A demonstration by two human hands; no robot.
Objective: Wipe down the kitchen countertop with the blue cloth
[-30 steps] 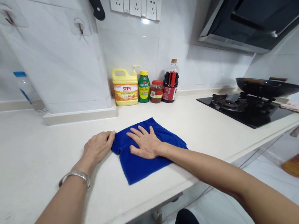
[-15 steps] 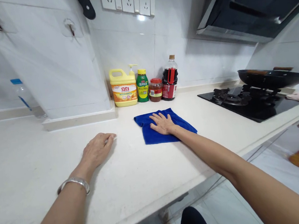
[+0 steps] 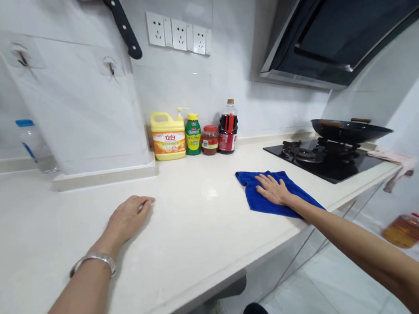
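Note:
My right hand (image 3: 273, 190) lies flat, fingers spread, on a blue cloth (image 3: 259, 202) on the white countertop (image 3: 188, 239), close to the black gas hob (image 3: 325, 159). My left hand (image 3: 128, 219) rests palm down on the bare counter further left, fingers loosely stretched out, holding nothing. A metal bracelet (image 3: 93, 261) is on that wrist.
A yellow detergent jug (image 3: 168, 136), a green bottle (image 3: 192, 134), a red-lidded jar (image 3: 209, 140) and a dark sauce bottle (image 3: 227, 127) stand by the back wall. A wok (image 3: 349, 130) sits on the hob. A knife (image 3: 122, 23) hangs above. An oil bottle (image 3: 406, 228) stands on the floor.
My right hand has slid the blue cloth to the right across the counter, from beside my left hand to near the hob. My left hand has stayed in place.

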